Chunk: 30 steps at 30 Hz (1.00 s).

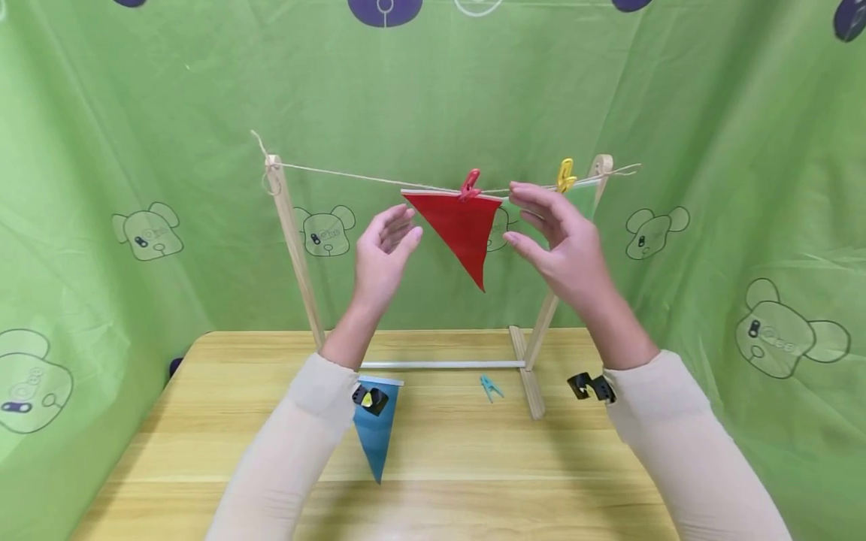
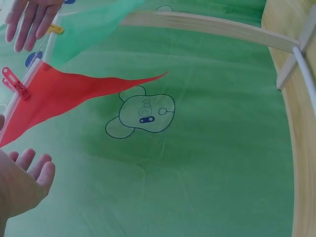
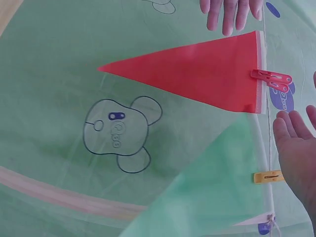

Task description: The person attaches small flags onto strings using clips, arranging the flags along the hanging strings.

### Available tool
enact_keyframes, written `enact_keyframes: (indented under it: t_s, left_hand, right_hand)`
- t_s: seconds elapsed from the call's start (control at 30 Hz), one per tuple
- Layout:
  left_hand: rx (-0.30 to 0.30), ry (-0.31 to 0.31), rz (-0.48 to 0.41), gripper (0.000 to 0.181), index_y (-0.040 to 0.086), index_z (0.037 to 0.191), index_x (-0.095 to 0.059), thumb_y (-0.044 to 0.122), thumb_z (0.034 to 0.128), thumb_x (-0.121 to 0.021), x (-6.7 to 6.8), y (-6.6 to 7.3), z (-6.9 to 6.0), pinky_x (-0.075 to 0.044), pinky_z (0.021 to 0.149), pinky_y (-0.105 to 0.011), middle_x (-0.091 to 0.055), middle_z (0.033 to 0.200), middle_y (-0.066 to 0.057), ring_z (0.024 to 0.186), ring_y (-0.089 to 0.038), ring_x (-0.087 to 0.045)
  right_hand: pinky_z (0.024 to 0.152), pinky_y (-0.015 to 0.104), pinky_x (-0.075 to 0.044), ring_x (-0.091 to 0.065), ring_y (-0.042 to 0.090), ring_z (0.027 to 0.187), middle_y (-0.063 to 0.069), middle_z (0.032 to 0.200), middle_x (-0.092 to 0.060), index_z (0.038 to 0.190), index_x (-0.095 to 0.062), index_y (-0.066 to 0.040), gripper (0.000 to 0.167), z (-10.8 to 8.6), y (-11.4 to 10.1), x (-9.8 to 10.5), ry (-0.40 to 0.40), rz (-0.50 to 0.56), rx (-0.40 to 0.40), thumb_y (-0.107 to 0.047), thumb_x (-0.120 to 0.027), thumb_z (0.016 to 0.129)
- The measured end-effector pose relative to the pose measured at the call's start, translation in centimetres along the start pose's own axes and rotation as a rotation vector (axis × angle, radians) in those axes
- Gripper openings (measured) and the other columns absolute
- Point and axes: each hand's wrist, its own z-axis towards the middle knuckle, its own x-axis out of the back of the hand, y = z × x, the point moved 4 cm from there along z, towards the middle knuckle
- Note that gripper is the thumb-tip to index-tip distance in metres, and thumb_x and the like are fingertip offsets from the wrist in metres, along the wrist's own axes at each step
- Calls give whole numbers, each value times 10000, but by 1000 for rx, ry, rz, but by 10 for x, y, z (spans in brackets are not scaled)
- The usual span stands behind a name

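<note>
A red triangular pennant (image 1: pixel 460 229) hangs from a string (image 1: pixel 365 178), held by a red clothespin (image 1: pixel 470 184). My left hand (image 1: pixel 383 252) is just left of the pennant, fingers loosely bent and holding nothing. On the other side, my right hand (image 1: pixel 558 240) stands with relaxed fingers and thumb apart, also holding nothing. Partly behind the right hand, a light green pennant (image 3: pixel 212 182) hangs from a yellow clothespin (image 1: pixel 565 176). In the right wrist view the red pennant (image 3: pixel 197 71) shows whole, with fingers of the left hand near its upper edge.
Wooden posts (image 1: pixel 298 255) carry the string, joined below by a white rod (image 1: pixel 440 365). A blue pennant (image 1: pixel 376 432) and a light blue clothespin (image 1: pixel 491 387) lie on the wooden table (image 1: pixel 473 481). A green printed curtain (image 1: pixel 433 90) surrounds the table.
</note>
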Motion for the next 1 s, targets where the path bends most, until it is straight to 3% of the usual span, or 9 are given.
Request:
enact_keyframes:
  t_s: [0.2,0.6,1.0]
  left_hand:
    - [-3,-36,88,574,50,1474,-513,178,960,-734,7,-7,-15,-439,1170,-413,-595,1464,-112,1354,-245,-571]
    - [-1,-69,218,587,101,1453,-539,224,932,-779,24,-28,-41,-453,1146,-438,-602,1443,-79,1343,-230,-561]
    - [12,-92,374,644,168,1480,-522,306,915,-800,42,-45,-68,-448,1149,-437,-577,1463,-36,1375,-268,-526]
  right_hand:
    - [1148,272,-440,-549,180,1373,105,1471,-580,1420,-563,1,584,-16,10,-4,6,-2,-4,138,-724,876]
    - [1159,301,-434,-535,204,1372,115,1468,-563,1419,-544,27,626,-51,33,-12,55,14,17,186,-725,842]
    - [1162,303,-430,-490,322,1391,133,1488,-519,1469,-510,-50,666,-89,70,-18,87,-18,-97,101,-754,869]
